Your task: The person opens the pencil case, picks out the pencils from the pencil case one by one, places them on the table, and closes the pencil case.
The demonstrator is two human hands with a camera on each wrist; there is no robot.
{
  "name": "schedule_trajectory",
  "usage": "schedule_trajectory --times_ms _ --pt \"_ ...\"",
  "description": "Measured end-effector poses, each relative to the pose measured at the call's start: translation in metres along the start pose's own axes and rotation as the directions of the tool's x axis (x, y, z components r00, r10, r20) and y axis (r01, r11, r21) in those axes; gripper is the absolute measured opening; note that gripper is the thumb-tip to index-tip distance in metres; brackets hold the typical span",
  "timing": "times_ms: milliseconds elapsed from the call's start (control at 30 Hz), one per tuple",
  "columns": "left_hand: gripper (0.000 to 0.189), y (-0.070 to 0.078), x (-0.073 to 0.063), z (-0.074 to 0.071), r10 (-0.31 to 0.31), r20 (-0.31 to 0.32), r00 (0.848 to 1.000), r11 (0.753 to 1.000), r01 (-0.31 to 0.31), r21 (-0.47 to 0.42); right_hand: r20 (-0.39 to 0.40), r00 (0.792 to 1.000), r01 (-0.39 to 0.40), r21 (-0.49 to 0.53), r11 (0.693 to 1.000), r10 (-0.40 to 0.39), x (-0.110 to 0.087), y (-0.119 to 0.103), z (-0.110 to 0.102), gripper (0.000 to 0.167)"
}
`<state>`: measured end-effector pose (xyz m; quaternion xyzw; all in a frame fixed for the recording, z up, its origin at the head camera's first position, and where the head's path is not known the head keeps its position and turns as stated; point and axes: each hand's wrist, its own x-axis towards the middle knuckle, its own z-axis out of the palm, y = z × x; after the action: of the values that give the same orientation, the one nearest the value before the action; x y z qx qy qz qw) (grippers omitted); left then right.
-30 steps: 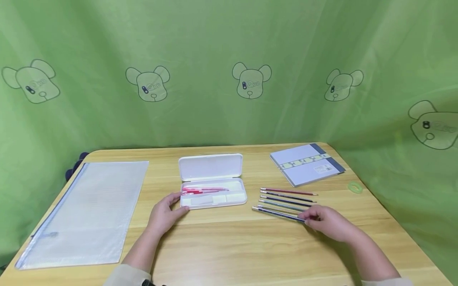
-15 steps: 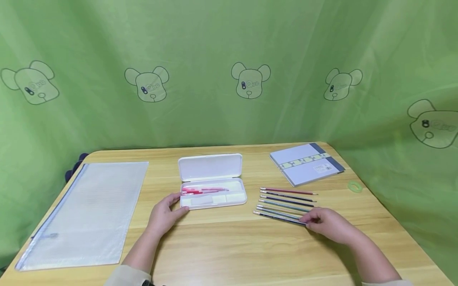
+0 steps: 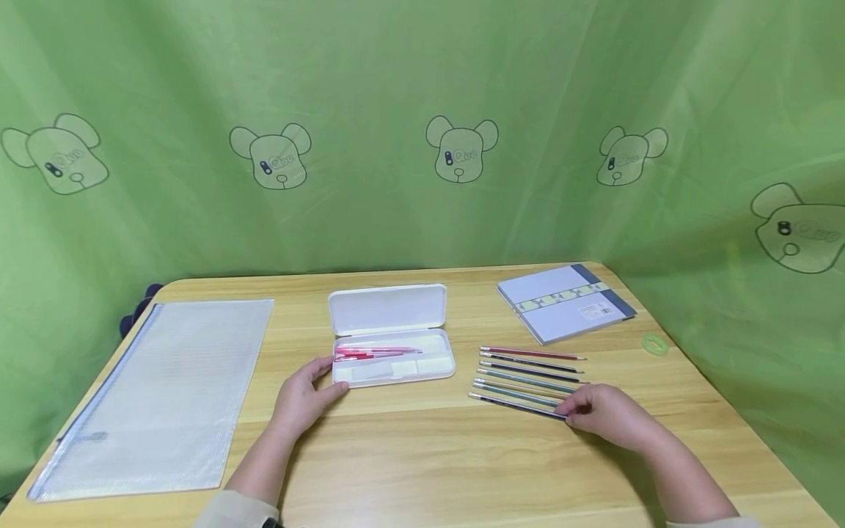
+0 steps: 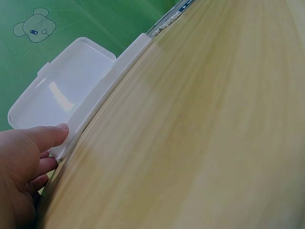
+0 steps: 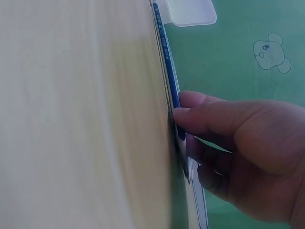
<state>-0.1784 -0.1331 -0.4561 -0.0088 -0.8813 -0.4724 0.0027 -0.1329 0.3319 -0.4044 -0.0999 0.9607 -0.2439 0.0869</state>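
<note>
My left hand (image 3: 300, 402) holds the near left corner of a white pencil case (image 3: 388, 309), thumb on its front wall and fingers at its end. The lid stands open, and inside lie pink-red pens (image 3: 372, 352) and white pieces that look like erasers (image 3: 404, 367). To the right, my right hand (image 3: 610, 416) pinches a dark blue pencil (image 5: 167, 62) between thumb and fingers near its sharpened end. This pencil is the nearest in a row of several pencils, with a red pencil (image 3: 531, 353) farthest back. Some of the pencils' tips are hidden behind the right hand.
A translucent zip pouch (image 3: 158, 396) lies flat at the left of the wooden table (image 3: 422, 469). Back right is a pale notebook (image 3: 561, 297) with a patterned band, and a green ring (image 3: 655, 345) lies near the right edge. A green curtain (image 3: 370, 220) hangs behind.
The dark blue pencil's eraser end has shifted slightly right and towards me, and the right hand has moved a little the same way. My left hand stays at the case.
</note>
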Motion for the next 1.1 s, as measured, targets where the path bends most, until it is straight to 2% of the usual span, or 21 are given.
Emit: schedule_trajectory --times_ms 400,633,933,1100 --pt "0.058 0.0 0.0 0.0 -0.01 0.002 1.0 1.0 0.01 -0.007 -0.01 1.0 -0.011 0.011 1.0 0.011 0.0 0.0 0.0 0.014" --pt "0.058 0.001 0.0 0.0 -0.008 0.002 1.0 1.0 0.008 -0.008 -0.016 0.999 -0.03 0.087 0.996 0.032 0.004 -0.005 0.0 0.022" --pt "0.058 0.001 0.0 0.0 -0.003 0.0 1.0 1.0 0.003 -0.005 -0.144 0.989 0.035 0.117 0.992 -0.018 0.03 -0.024 0.007 0.028" --pt "0.058 0.0 0.001 0.0 -0.002 -0.001 1.0 1.0 0.002 0.001 -0.171 0.985 0.036 0.174 0.984 -0.005 0.048 -0.04 0.011 0.029"
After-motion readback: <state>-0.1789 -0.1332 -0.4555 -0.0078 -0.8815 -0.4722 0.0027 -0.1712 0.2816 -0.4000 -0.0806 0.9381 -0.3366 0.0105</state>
